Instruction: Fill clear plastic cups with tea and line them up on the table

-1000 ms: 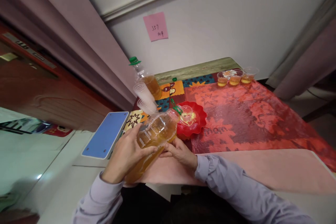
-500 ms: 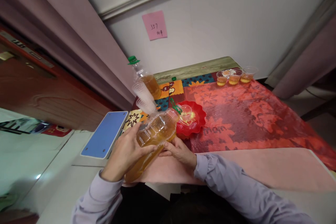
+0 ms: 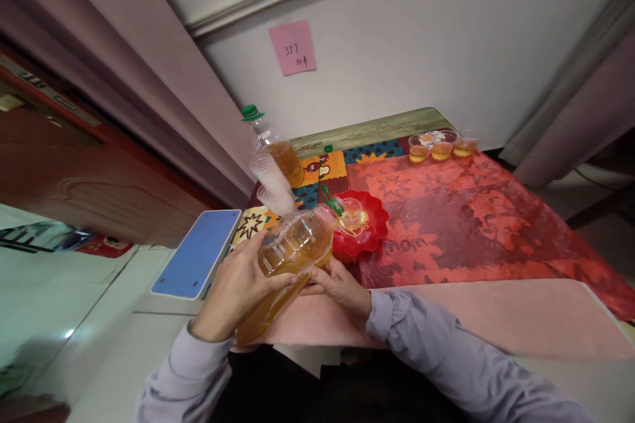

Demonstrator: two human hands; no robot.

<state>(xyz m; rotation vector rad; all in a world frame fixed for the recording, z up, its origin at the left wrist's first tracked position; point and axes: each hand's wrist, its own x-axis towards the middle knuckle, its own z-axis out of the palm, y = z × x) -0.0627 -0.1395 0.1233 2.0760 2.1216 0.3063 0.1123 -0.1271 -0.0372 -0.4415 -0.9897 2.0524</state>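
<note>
A large clear plastic bottle (image 3: pixel 297 248) of amber liquid is tilted, its neck pointing up and right over a red scalloped plate (image 3: pixel 374 238). My left hand (image 3: pixel 243 284) wraps round the bottle's left side. From the right and below, my right hand (image 3: pixel 337 284) grips the same bottle, its thumb on the near side. A green plastic loop (image 3: pixel 331 199) shows at the bottle's mouth. Just beyond the mouth, a clear plastic cup (image 3: pixel 351 213) stands on the plate. Whether liquid is flowing cannot be made out.
Behind the bottle are stacked clear cups (image 3: pixel 272 178) and a second bottle (image 3: pixel 282 155) with a green top. A green cap (image 3: pixel 328 148) lies near the wall. Three cups of amber liquid (image 3: pixel 441 147) stand at the far right. A blue stool (image 3: pixel 198 254) is left of the table.
Almost nothing differs. Both hands keep the bottle tilted in the same place, and the cup and plate stay where they were.
</note>
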